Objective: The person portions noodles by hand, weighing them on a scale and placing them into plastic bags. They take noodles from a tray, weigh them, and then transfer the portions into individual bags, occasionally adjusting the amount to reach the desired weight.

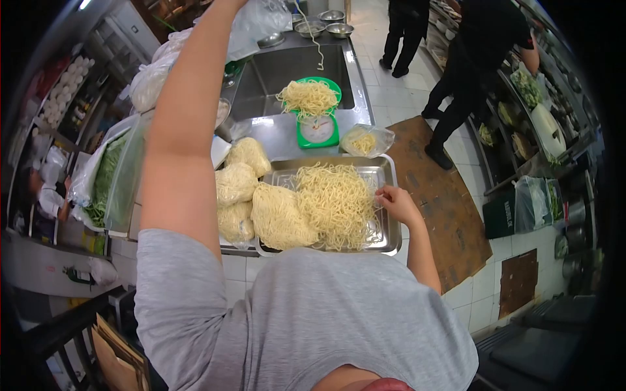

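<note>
My left arm [186,117] reaches up past the top edge, so its hand is out of sight. A few noodle strands [315,40] hang from the top edge above the sink. My right hand [399,205] is at the right rim of a metal tray [389,171], its fingers pinched together beside a pile of loose noodles [338,202]. Whether something is between those fingertips I cannot make out. Beyond the tray, a green kitchen scale [317,138] carries a heap of noodles [308,98] on its green plate. A small plastic bag of noodles [364,143] lies to its right.
Bagged noodle bundles [236,182] are stacked left of the tray, with another bundle [280,216] inside it. A metal sink [261,85] and several bowls [339,30] stand beyond. Greens in a plastic-lined container [107,176] sit left. Two people in dark clothes [479,72] stand at the right.
</note>
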A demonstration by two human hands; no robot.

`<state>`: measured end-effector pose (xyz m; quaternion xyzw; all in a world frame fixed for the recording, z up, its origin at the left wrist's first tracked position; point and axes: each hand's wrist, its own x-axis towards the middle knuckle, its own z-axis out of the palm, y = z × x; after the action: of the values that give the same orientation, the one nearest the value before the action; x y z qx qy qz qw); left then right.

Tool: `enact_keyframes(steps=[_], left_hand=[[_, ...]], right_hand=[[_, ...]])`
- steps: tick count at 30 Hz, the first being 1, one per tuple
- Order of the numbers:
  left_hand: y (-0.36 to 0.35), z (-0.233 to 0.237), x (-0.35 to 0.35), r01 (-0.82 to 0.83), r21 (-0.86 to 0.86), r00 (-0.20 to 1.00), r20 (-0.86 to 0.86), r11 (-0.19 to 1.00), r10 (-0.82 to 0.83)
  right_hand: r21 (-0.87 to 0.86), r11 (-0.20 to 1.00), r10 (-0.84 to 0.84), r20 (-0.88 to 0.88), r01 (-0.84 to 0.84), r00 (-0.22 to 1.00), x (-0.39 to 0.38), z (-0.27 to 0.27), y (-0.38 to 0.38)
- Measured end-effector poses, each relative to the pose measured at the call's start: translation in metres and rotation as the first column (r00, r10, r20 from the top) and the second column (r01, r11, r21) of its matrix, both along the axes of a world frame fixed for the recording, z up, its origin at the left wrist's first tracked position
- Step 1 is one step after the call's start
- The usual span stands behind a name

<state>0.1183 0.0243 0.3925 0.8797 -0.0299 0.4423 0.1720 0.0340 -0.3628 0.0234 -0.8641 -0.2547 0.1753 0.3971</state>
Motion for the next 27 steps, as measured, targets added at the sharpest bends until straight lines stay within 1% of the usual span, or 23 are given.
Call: enact_keyframes(steps=[2, 5, 6, 8, 9, 10, 12, 13, 14, 16, 17, 18, 19, 22, 25, 26, 27], left_hand=[[0.003, -0.015, 0.006, 0.004, 0.023, 0.999, -0.034, 1.0, -0.003], [-0.008, -0.038, 0.001, -0.102, -0.104, 0.989, -0.119, 0.989, 0.089], [0.006, -0.049, 0.013, -0.076, -0.01, 0.987, -0.141, 0.997, 0.073], [0.045, -0.08, 0.047, 0.064, -0.095, 0.979, -0.187, 0.993, -0.081], [0.046, -0.083, 0.047, 0.132, -0.139, 0.966, -0.205, 0.982, -0.158], [0.045, -0.093, 0.045, 0.053, -0.229, 0.949, -0.291, 0.972, -0.12], [0.037, -0.112, 0.035, 0.088, -0.22, 0.94, -0.305, 0.971, -0.155], [0.038, -0.123, 0.034, 0.106, -0.215, 0.934, -0.313, 0.971, -0.171], [0.04, -0.134, 0.035, 0.117, -0.235, 0.921, -0.337, 0.965, -0.193], [0.035, -0.148, 0.028, 0.067, -0.275, 0.906, -0.387, 0.959, -0.174], [0.033, -0.154, 0.023, 0.04, -0.292, 0.897, -0.41, 0.956, -0.163], [0.031, -0.157, 0.019, -0.006, -0.242, 0.901, -0.423, 0.97, -0.1], [0.031, -0.16, 0.017, -0.017, -0.234, 0.899, -0.429, 0.972, -0.088], [0.032, -0.17, 0.017, -0.048, -0.222, 0.893, -0.446, 0.974, -0.058], [0.02, -0.17, 0.01, -0.085, -0.251, 0.881, -0.471, 0.964, -0.045], [0.02, -0.172, 0.011, -0.086, -0.252, 0.88, -0.474, 0.964, -0.045], [0.02, -0.175, 0.013, -0.11, -0.249, 0.874, -0.486, 0.962, -0.026]], right_hand=[[0.026, 1.0, -0.002, -0.015, 0.003, 1.0, 0.001, -0.005, -0.002], [0.029, 1.0, 0.007, -0.023, -0.006, 1.0, 0.001, -0.007, -0.003], [0.05, 0.997, 0.053, -0.031, -0.051, 0.998, 0.002, -0.002, -0.001], [0.094, 0.986, 0.146, -0.045, -0.141, 0.988, 0.007, 0.016, 0.01], [0.184, 0.968, 0.18, -0.032, -0.171, 0.983, 0.014, 0.025, 0.019], [0.272, 0.941, 0.212, -0.015, -0.2, 0.977, 0.024, 0.036, 0.031], [0.422, 0.896, 0.109, 0.09, -0.137, 0.99, 0.043, 0.069, 0.068], [0.42, 0.897, 0.048, 0.218, -0.138, 0.975, 0.055, 0.087, 0.091], [0.426, 0.885, 0.073, 0.27, -0.187, 0.96, 0.076, 0.095, 0.116], [0.324, 0.934, -0.033, 0.496, -0.15, 0.868, 0.107, 0.101, 0.169], [0.205, 0.975, -0.041, 0.547, -0.086, 0.836, 0.118, 0.099, 0.191], [0.087, 0.996, -0.041, 0.599, -0.014, 0.799, 0.128, 0.095, 0.213], [-0.027, 0.997, -0.032, 0.65, 0.066, 0.759, 0.138, 0.091, 0.228], [-0.311, 0.949, 0.149, 0.561, 0.041, 0.814, 0.164, 0.082, 0.248], [-0.355, 0.931, 0.23, 0.397, -0.082, 0.889, 0.199, 0.075, 0.258], [-0.289, 0.956, 0.189, 0.485, -0.048, 0.854, 0.2, 0.074, 0.256], [-0.282, 0.959, 0.169, 0.486, -0.029, 0.857, 0.204, 0.075, 0.256]])
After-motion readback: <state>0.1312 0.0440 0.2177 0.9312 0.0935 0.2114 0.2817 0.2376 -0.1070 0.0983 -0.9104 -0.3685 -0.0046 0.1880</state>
